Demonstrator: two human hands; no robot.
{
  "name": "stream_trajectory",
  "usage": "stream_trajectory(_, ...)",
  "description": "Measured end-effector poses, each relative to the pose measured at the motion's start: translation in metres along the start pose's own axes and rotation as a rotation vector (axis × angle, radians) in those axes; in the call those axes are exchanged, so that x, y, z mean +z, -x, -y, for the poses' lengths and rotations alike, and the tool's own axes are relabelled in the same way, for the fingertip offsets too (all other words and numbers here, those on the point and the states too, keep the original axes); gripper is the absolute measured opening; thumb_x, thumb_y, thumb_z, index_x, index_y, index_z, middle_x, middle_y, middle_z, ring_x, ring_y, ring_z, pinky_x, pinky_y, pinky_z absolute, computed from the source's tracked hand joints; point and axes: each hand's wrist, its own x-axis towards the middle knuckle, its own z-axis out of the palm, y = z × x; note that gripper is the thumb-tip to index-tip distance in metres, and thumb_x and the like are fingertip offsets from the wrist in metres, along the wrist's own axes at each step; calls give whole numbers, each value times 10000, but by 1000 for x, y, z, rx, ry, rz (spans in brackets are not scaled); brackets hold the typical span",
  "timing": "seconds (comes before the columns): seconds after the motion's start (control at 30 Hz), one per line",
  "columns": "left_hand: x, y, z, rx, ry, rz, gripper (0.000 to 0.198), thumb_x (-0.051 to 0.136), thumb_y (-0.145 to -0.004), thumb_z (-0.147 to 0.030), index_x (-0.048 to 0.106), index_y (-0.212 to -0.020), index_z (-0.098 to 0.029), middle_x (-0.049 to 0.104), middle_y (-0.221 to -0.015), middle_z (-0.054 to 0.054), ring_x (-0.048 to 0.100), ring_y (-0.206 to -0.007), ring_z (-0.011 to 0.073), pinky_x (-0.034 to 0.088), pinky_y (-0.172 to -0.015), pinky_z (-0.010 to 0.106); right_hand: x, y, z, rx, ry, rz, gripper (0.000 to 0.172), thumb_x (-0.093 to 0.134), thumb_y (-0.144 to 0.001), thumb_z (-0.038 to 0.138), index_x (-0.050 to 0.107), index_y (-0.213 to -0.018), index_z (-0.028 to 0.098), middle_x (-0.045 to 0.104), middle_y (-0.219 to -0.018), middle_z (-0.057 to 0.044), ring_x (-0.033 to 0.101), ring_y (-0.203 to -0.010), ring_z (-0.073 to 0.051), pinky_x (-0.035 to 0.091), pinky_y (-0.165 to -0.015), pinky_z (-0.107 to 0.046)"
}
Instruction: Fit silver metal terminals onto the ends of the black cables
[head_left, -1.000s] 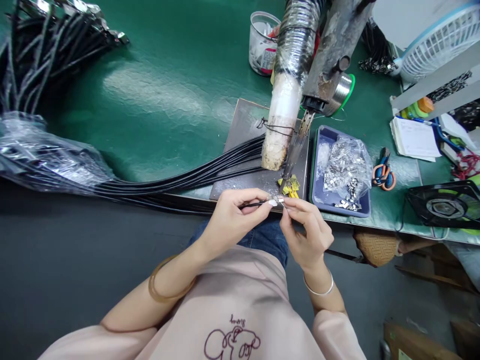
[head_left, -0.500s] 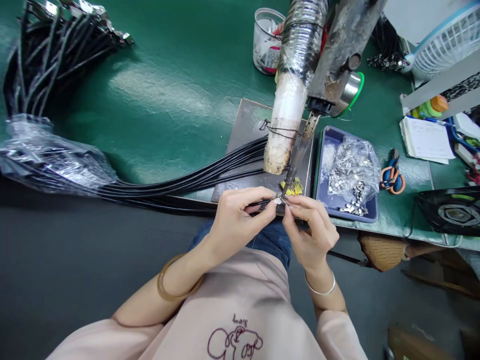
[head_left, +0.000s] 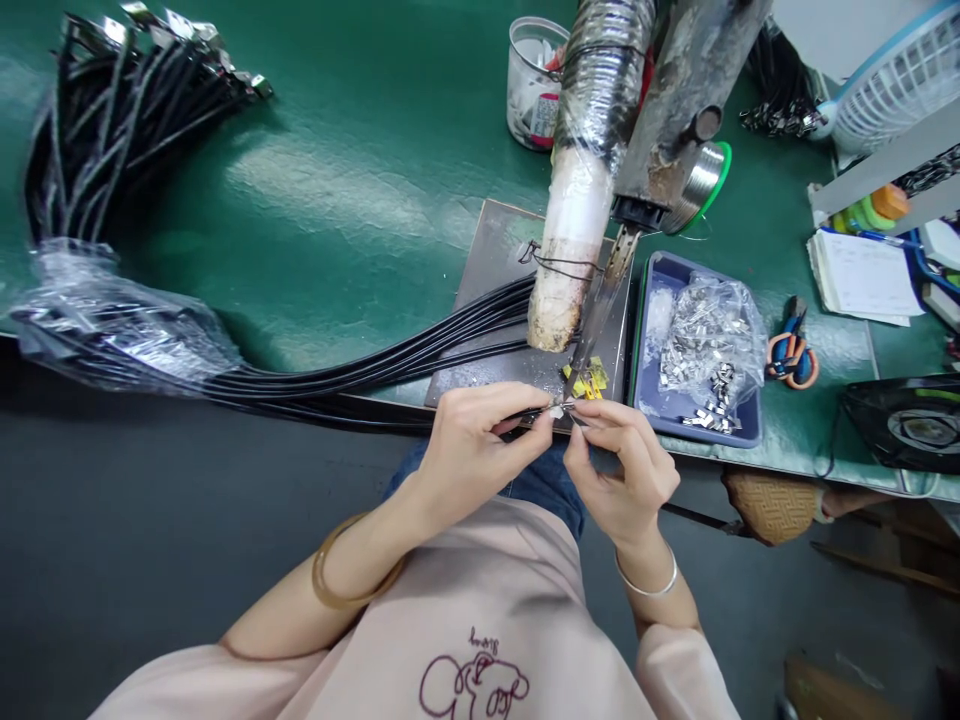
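My left hand (head_left: 480,435) pinches the end of a thin black cable (head_left: 517,412) near the table's front edge. My right hand (head_left: 619,460) pinches a small metal clip (head_left: 568,408) against that cable end; the fingertips of both hands meet there. Just above them hangs the tip of a soldering iron (head_left: 600,305) over a dark metal plate (head_left: 491,260) with a yellow pad (head_left: 587,378). A bundle of black cables (head_left: 360,365) runs left from the plate.
A blue tray (head_left: 746,425) with a bag of metal clips (head_left: 709,335) sits right of the plate. Orange-handled cutters (head_left: 791,350), a solder spool (head_left: 701,185), a clear cup (head_left: 532,85), a white fan (head_left: 892,85) and a small black fan (head_left: 919,425) stand around. Bagged cables (head_left: 112,325) lie left.
Both hands stayed pinched together at the cable end, shifting slightly down and right in the picture. The view itself has drifted a little.
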Motion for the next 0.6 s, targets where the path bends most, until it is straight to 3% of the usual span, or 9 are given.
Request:
stream_trajectory(0.13,-4,-1,-3,-4,3,88,134,615,-854,-101,705,-763,-141,655,-636,-15,488,-524,77,370,-502,200,-2,-1,2,17,-22,13,206,680,-858,58,612,-924,241,775,-964,-44,764,-844,-162,650,-723,-289)
stream_trajectory(0.2,-7,2,-3,0,1,265,143,621,-818,-71,701,-727,-147,630,-612,-28,481,-518,80,373,-513,207,-4,0,2,37,-69,13,204,671,-868,57,617,-941,239,776,-931,-32,764,-823,-157,647,-717,-290)
stream_trajectory(0.3,-13,9,1,17,-44,601,131,658,-812,-75,759,-792,-156,708,-718,-3,624,-627,119,465,-621,221,-10,2,-2,75,-121,-57,215,668,-866,49,630,-967,236,781,-901,-21,771,-812,-170,660,-754,-332)
stream_trajectory(0.37,-18,14,7,6,-84,694,125,687,-855,-144,788,-925,-160,776,-891,43,718,-786,173,526,-740,257,-13,4,-5,90,-124,-126,224,684,-855,50,636,-970,236,779,-863,-11,775,-790,-184,670,-769,-366)
stream_trajectory(0.47,-28,21,13,-23,-111,592,178,693,-906,-237,773,-1044,-156,793,-999,76,744,-896,207,550,-823,289,-17,6,-8,106,-107,-195,206,697,-858,71,631,-949,244,768,-806,6,772,-738,-188,678,-742,-379)
stream_trajectory(0.6,-42,23,14,-44,-81,431,104,670,-933,-211,756,-961,-158,779,-887,41,713,-780,146,537,-738,233,-17,4,-6,99,-94,-228,195,702,-861,83,632,-943,245,758,-779,15,763,-703,-178,681,-722,-371)
